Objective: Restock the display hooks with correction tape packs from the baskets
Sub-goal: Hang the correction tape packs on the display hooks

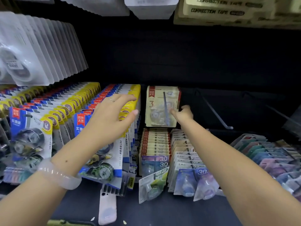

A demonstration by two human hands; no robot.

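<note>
Left hand [112,115] is hovering open, fingers spread over the blue-and-yellow tape packs [104,128], holding nothing. Further in, the right hand [183,114] is reaching to the beige correction tape pack [161,106] on its hook [165,108] at the rack's back; its grip is hidden. Light, stiff card, slick blister: best pinched at the card edge.

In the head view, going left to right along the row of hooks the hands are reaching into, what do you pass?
Blue-and-yellow tape packs → left hand → beige packs marked 3 → right hand → bare hook.
</note>
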